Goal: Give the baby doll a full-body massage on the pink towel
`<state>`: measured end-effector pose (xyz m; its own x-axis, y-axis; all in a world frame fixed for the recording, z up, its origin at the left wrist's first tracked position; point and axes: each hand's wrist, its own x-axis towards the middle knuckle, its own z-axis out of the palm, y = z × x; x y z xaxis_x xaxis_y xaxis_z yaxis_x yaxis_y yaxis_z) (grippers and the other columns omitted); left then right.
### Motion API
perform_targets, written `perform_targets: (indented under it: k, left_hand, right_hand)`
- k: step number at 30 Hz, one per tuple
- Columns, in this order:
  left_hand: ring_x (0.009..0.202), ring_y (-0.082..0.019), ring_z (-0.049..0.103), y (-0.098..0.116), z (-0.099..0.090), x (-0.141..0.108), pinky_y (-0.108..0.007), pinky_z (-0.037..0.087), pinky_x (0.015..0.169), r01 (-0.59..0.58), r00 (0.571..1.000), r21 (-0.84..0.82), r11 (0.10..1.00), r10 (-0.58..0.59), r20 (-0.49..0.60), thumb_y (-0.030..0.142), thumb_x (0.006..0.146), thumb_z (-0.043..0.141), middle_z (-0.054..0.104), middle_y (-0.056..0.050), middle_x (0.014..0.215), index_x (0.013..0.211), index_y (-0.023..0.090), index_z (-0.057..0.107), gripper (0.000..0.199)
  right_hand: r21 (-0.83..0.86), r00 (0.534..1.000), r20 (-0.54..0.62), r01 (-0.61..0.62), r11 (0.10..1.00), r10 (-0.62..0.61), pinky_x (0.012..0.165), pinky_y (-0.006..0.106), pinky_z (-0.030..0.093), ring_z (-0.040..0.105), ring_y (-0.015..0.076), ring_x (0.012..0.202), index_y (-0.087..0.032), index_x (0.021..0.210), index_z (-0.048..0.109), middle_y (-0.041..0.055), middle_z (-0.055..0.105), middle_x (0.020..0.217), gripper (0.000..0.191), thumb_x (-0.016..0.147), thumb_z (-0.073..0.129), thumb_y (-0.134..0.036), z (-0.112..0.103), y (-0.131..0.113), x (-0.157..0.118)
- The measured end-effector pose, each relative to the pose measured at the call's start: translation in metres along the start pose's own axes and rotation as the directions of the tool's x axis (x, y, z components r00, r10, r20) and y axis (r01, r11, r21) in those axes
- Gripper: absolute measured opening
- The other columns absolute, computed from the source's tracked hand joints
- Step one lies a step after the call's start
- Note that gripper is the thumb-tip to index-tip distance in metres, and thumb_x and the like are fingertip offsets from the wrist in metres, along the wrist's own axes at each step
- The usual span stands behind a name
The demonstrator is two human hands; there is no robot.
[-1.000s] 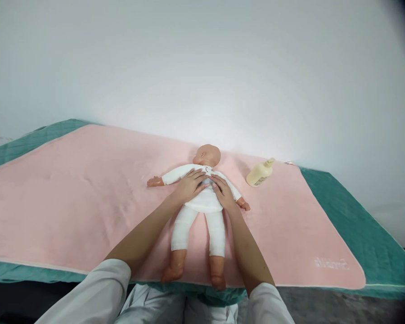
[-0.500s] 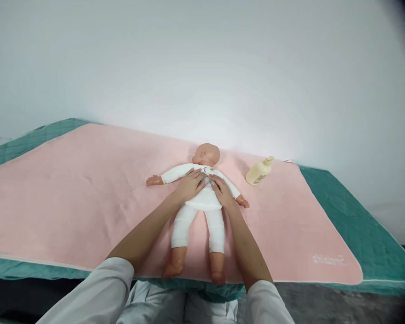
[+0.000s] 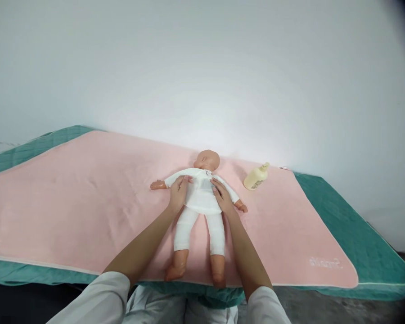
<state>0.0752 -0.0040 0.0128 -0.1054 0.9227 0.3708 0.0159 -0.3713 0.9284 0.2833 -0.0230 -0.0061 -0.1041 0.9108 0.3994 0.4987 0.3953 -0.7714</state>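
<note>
A baby doll (image 3: 202,198) in a white top and white leggings lies face down, its head turned to the left and its arms spread. Against the left side of its torso rests my left hand (image 3: 179,192), fingers extended near the armpit. My right hand (image 3: 222,194) lies on the right side of the doll's back with its fingers apart. Neither hand grasps anything. The doll's bare feet point toward me at the near edge.
Under the doll is a pink mat (image 3: 70,202) over a green quilted cover (image 3: 351,225). A pale yellow pump bottle (image 3: 255,178) lies tilted on the mat, right of the doll's head. Behind stands a white wall (image 3: 202,67).
My left hand has moved left, from the middle of the doll's upper back to its side. My right hand has shifted slightly outward. The camera view has tilted a little.
</note>
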Motion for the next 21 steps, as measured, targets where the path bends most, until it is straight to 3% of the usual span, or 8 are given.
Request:
perform_targets:
  k: [3, 5, 7, 11, 13, 17, 21]
  left_hand:
    - [0.095, -0.022, 0.065, -0.003, -0.007, -0.009, -0.040, 0.048, 0.095, 0.201, 0.974, -0.118, 0.972, -0.211, -0.085, 0.045, 0.092, 0.043, 0.069, -0.007, 0.088, 0.073, 0.019, 0.058, 0.036]
    - [0.095, -0.023, 0.067, -0.005, -0.010, -0.012, -0.040, 0.050, 0.092, 0.359, 0.924, -0.231, 0.904, -0.379, -0.046, 0.047, 0.089, 0.048, 0.071, -0.008, 0.092, 0.079, 0.018, 0.060, 0.033]
    - [0.100, -0.026, 0.067, -0.007, -0.012, -0.012, -0.039, 0.053, 0.089, 0.457, 0.882, -0.286, 0.842, -0.470, 0.026, 0.050, 0.088, 0.049, 0.072, -0.011, 0.101, 0.088, 0.017, 0.063, 0.035]
    - [0.113, -0.027, 0.063, -0.010, -0.013, -0.002, -0.039, 0.054, 0.094, 0.593, 0.800, -0.328, 0.735, -0.585, 0.134, 0.051, 0.089, 0.048, 0.069, -0.012, 0.117, 0.095, 0.019, 0.065, 0.037]
    - [0.114, -0.027, 0.062, -0.011, -0.011, 0.003, -0.040, 0.053, 0.097, 0.617, 0.781, -0.365, 0.697, -0.600, 0.173, 0.049, 0.091, 0.046, 0.069, -0.011, 0.117, 0.095, 0.020, 0.065, 0.036]
    - [0.111, -0.029, 0.064, -0.013, -0.001, 0.006, -0.044, 0.051, 0.099, 0.569, 0.822, -0.382, 0.728, -0.493, 0.285, 0.050, 0.095, 0.037, 0.072, -0.008, 0.107, 0.099, 0.020, 0.065, 0.041]
    - [0.108, -0.030, 0.065, -0.017, 0.009, 0.006, -0.047, 0.050, 0.099, 0.557, 0.824, -0.350, 0.753, -0.451, 0.343, 0.055, 0.096, 0.031, 0.073, -0.007, 0.105, 0.111, 0.018, 0.063, 0.051]
  right_hand:
    - [-0.009, 0.997, -0.071, -0.036, 0.999, 0.035, 0.119, 0.041, 0.027, 0.036, 0.0202, 0.140, -0.023, 0.134, 0.052, 0.0069, 0.045, 0.148, 0.050, 0.094, 0.040, -0.051, 0.001, -0.002, 0.000]
    - [-0.016, 0.984, -0.163, -0.081, 0.997, 0.077, 0.119, 0.042, 0.027, 0.035, 0.0208, 0.141, -0.021, 0.139, 0.045, 0.0095, 0.041, 0.150, 0.056, 0.093, 0.041, -0.052, 0.001, -0.005, 0.002]
    - [-0.017, 0.962, -0.238, -0.138, 0.990, 0.130, 0.119, 0.044, 0.026, 0.033, 0.0219, 0.142, -0.019, 0.143, 0.038, 0.0115, 0.037, 0.151, 0.062, 0.092, 0.039, -0.054, 0.002, -0.009, 0.006]
    - [0.008, 0.942, -0.232, -0.246, 0.969, 0.240, 0.120, 0.047, 0.021, 0.026, 0.0254, 0.145, -0.018, 0.146, 0.031, 0.0135, 0.031, 0.154, 0.070, 0.090, 0.041, -0.058, 0.005, -0.019, 0.021]
    - [0.016, 0.940, -0.181, -0.291, 0.956, 0.289, 0.120, 0.047, 0.020, 0.023, 0.0265, 0.146, -0.018, 0.147, 0.031, 0.0140, 0.030, 0.155, 0.074, 0.088, 0.042, -0.061, 0.008, -0.020, 0.030]
    - [-0.033, 0.938, -0.122, -0.331, 0.943, 0.325, 0.120, 0.048, 0.017, 0.023, 0.0283, 0.146, -0.017, 0.141, 0.040, 0.0147, 0.034, 0.153, 0.073, 0.085, 0.042, -0.064, 0.018, -0.014, 0.044]
    - [-0.118, 0.936, -0.091, -0.350, 0.929, 0.341, 0.119, 0.056, 0.006, 0.019, 0.0325, 0.147, -0.016, 0.142, 0.040, 0.0157, 0.037, 0.151, 0.074, 0.086, 0.041, -0.064, 0.023, -0.009, 0.050]
